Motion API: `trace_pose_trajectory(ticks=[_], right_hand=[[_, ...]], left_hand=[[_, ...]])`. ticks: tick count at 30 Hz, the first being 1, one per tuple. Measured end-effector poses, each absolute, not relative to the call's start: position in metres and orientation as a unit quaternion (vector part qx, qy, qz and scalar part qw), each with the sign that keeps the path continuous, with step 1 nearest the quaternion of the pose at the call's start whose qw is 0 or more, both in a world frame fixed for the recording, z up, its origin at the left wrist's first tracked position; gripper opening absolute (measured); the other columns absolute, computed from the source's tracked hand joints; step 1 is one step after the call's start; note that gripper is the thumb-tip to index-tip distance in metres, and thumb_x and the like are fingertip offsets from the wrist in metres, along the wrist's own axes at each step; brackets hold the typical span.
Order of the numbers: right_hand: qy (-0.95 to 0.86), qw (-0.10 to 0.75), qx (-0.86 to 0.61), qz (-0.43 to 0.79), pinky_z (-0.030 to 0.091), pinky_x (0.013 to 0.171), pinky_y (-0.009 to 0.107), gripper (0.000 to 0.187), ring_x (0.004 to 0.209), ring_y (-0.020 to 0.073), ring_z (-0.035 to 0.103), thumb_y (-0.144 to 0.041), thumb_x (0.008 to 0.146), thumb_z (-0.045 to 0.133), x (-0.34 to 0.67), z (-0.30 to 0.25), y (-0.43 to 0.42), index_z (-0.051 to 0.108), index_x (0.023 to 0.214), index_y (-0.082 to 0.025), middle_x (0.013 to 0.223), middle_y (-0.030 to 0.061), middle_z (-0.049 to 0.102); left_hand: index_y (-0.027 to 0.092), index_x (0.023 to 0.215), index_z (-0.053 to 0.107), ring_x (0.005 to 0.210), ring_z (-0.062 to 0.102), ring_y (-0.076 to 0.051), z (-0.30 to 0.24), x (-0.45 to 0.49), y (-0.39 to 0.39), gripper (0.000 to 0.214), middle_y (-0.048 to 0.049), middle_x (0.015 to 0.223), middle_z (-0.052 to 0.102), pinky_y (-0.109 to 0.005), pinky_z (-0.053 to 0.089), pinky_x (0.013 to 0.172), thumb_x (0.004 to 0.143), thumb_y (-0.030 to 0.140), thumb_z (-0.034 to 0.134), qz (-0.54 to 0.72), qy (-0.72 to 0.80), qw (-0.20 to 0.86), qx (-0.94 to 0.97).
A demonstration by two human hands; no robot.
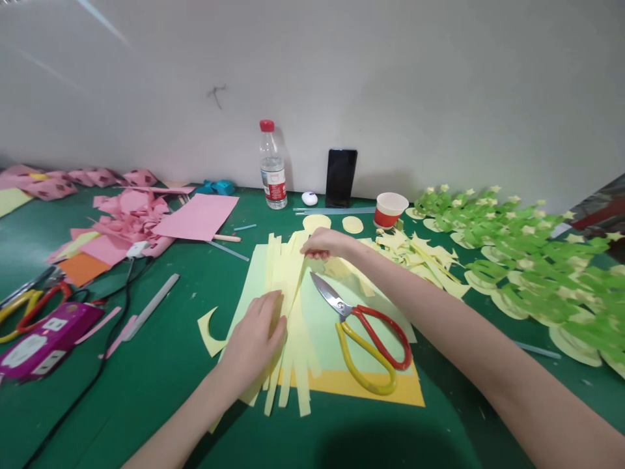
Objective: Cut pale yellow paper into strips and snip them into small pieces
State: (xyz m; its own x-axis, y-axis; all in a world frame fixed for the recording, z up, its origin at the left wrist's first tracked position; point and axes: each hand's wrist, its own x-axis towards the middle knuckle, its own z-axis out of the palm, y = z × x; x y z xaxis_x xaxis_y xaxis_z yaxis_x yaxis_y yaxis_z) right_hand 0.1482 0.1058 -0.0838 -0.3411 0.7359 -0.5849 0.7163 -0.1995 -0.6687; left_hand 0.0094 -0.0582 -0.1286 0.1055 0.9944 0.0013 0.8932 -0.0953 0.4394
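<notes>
Across the green bench (137, 391), steady the narrow pale-yellow paper strips (284, 270) with your left hand (254, 339), its grip unclear, while your right hand (325, 243) lightly pinches one's far end.

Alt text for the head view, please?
A left hand rests on narrow pale-yellow paper strips while the right hand pinches near their far end. Metal scissors with red and yellow handles lie right of the strips; crumpled pink paper sits further left on the green tabletop.
</notes>
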Motion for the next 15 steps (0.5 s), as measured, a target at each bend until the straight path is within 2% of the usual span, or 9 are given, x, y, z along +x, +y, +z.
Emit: trace_pose_trajectory(ticks=[11,15], right_hand=[[-0.646,0.168,-0.562,0.488,0.052,0.077,0.038,0.029,0.092,0.0183,0.060,-0.030,0.089,0.053,0.182,-0.073,0.086,0.055,0.112,-0.014,0.110,0.0081,0.058],[-0.641,0.263,-0.569,0.442,0.052,0.062,0.027,0.020,0.071,0.0115,0.060,-0.028,0.089,0.053,0.206,-0.042,0.073,0.058,0.100,-0.012,0.090,0.0036,0.062]], left_hand=[[0.010,0.125,0.041,0.102,0.060,-0.029,-0.130,0.002,-0.058,0.043,-0.0186,0.114,0.059,-0.042,0.053,0.076,0.089,0.032,0.032,0.148,0.667,0.178,0.708],[0.011,0.124,0.044,0.106,0.059,-0.028,-0.129,0.002,-0.058,0.042,-0.0180,0.119,0.058,-0.042,0.052,0.081,0.088,0.031,0.033,0.151,0.660,0.179,0.714]])
